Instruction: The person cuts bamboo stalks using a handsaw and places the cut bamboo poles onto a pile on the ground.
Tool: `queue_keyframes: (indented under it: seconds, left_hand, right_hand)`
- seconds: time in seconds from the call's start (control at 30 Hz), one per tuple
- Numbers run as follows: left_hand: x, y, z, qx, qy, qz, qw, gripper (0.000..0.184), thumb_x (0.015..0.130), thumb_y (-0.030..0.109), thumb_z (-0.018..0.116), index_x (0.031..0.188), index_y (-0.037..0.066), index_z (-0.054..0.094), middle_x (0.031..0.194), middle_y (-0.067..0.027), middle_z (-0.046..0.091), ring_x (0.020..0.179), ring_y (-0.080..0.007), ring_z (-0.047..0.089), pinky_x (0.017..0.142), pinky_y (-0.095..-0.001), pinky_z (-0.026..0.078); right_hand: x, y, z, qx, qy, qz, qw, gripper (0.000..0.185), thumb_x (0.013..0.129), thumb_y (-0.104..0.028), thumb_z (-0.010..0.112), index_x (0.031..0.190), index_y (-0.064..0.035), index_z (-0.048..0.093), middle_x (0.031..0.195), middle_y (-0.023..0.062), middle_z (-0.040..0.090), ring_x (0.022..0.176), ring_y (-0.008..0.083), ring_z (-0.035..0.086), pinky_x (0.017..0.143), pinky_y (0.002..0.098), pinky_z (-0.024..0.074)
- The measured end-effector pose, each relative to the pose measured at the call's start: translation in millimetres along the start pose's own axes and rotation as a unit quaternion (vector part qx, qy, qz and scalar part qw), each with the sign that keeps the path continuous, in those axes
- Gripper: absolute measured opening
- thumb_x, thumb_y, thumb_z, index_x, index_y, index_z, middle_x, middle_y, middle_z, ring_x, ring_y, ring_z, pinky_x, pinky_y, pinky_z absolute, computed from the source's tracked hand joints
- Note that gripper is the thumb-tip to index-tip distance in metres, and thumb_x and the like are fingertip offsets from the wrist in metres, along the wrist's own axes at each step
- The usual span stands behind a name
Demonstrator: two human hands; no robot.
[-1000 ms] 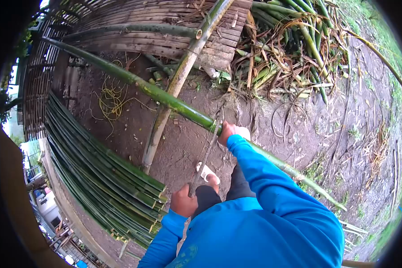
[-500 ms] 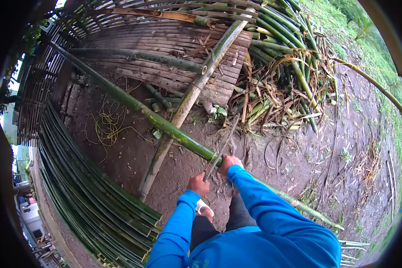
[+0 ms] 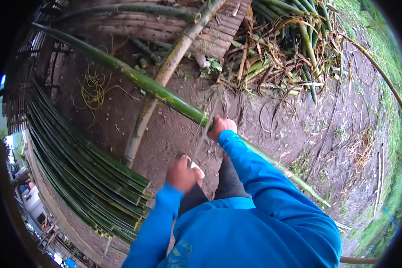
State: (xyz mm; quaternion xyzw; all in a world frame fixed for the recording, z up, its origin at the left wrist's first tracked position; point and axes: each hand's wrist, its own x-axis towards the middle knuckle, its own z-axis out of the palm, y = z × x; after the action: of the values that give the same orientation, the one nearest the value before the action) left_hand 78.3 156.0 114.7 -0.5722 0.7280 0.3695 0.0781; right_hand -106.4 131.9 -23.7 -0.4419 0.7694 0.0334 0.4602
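A long green bamboo pole runs diagonally through the head view, resting across a paler bamboo pole. My right hand is wrapped round the green pole near my legs. Closed on the handle end of a long thin saw is my left hand, back near my left thigh. The saw's blade crosses the green pole just beside my right hand. Motion blurs the blade and left hand, and the fingers hide the saw's handle.
A row of green bamboo poles lies at the left. Tangled yellow cord is on the dirt. Ahead stand a slatted bamboo platform and a heap of cut bamboo and dry husks. Grass borders the right side.
My left hand has drawn back toward my body with the saw, its blade still across the pole. My right hand keeps its grip. The whole view has shifted, with the scene higher in frame.
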Motion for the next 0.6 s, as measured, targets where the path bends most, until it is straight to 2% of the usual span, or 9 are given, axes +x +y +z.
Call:
queue_keyframes:
  seconds: [0.1, 0.13, 0.27, 0.33, 0.43, 0.53, 0.6]
  left_hand:
    - [84, 20, 30, 0.012, -0.043, 0.0, 0.999, 0.015, 0.068, 0.007, 0.056, 0.08, -0.003, 0.055, 0.078, -0.0282, 0.059, 0.077, -0.0468, 0.057, 0.069, -0.0523, 0.045]
    - [73, 14, 33, 0.014, -0.047, -0.012, 0.999, 0.015, 0.069, 0.007, 0.056, 0.08, -0.002, 0.056, 0.079, -0.0272, 0.06, 0.077, -0.0459, 0.057, 0.069, -0.0524, 0.046]
    - [37, 13, 20, 0.023, -0.012, -0.026, 0.999, 0.013, 0.072, 0.009, 0.056, 0.083, 0.002, 0.058, 0.078, -0.0235, 0.062, 0.076, -0.0442, 0.059, 0.067, -0.053, 0.046]
    - [-35, 24, -30, -0.02, -0.067, -0.053, 0.996, 0.012, 0.074, 0.012, 0.055, 0.083, 0.004, 0.058, 0.073, -0.0227, 0.061, 0.072, -0.0445, 0.058, 0.066, -0.0539, 0.045]
    - [-69, 1, -33, 0.002, -0.006, -0.023, 1.0, 0.011, 0.073, 0.013, 0.056, 0.081, 0.005, 0.056, 0.069, -0.0218, 0.06, 0.068, -0.0455, 0.057, 0.065, -0.055, 0.044]
    - [12, -10, 13, 0.01, -0.01, -0.025, 1.0, 0.014, 0.068, 0.007, 0.056, 0.079, -0.001, 0.057, 0.076, -0.0279, 0.058, 0.077, -0.0451, 0.057, 0.068, -0.0535, 0.044]
    - [73, 1, 42, -0.003, -0.002, -0.011, 1.0, 0.015, 0.07, 0.007, 0.055, 0.083, -0.001, 0.059, 0.079, -0.0263, 0.06, 0.079, -0.0443, 0.058, 0.071, -0.0523, 0.045]
  right_hand:
    - [12, 8, 3, -0.008, 0.004, -0.009, 1.0, 0.042, 0.065, -0.034, 0.066, 0.095, -0.005, 0.06, 0.091, 0.0236, 0.063, 0.088, 0.0356, 0.062, 0.08, 0.0429, 0.0498]
    - [17, 12, 10, -0.026, -0.009, -0.032, 0.999, 0.047, 0.063, -0.037, 0.068, 0.098, -0.0055, 0.06, 0.092, 0.0234, 0.063, 0.089, 0.0356, 0.062, 0.08, 0.043, 0.0498]
    - [4, 8, 7, -0.023, 0.007, -0.033, 0.999, 0.046, 0.066, -0.037, 0.067, 0.098, -0.0051, 0.059, 0.091, 0.0221, 0.064, 0.088, 0.0371, 0.062, 0.08, 0.0439, 0.0491]
    - [-1, 7, 13, -0.014, 0.009, -0.014, 1.0, 0.044, 0.067, -0.036, 0.065, 0.098, -0.0056, 0.058, 0.09, 0.0217, 0.064, 0.088, 0.0373, 0.062, 0.08, 0.0439, 0.0488]
    - [1, 0, 20, -0.023, 0.03, -0.015, 0.999, 0.04, 0.07, -0.036, 0.062, 0.096, -0.0059, 0.058, 0.09, 0.022, 0.064, 0.087, 0.0383, 0.062, 0.08, 0.0438, 0.0487]
    - [4, 4, 21, -0.017, 0.058, -0.01, 0.998, 0.04, 0.069, -0.036, 0.064, 0.096, -0.007, 0.058, 0.09, 0.0226, 0.064, 0.086, 0.0387, 0.062, 0.079, 0.0445, 0.0489]
    - [9, 9, 25, -0.005, 0.084, -0.011, 0.996, 0.038, 0.067, -0.036, 0.065, 0.095, -0.0091, 0.059, 0.086, 0.0219, 0.064, 0.085, 0.0386, 0.062, 0.077, 0.045, 0.0493]
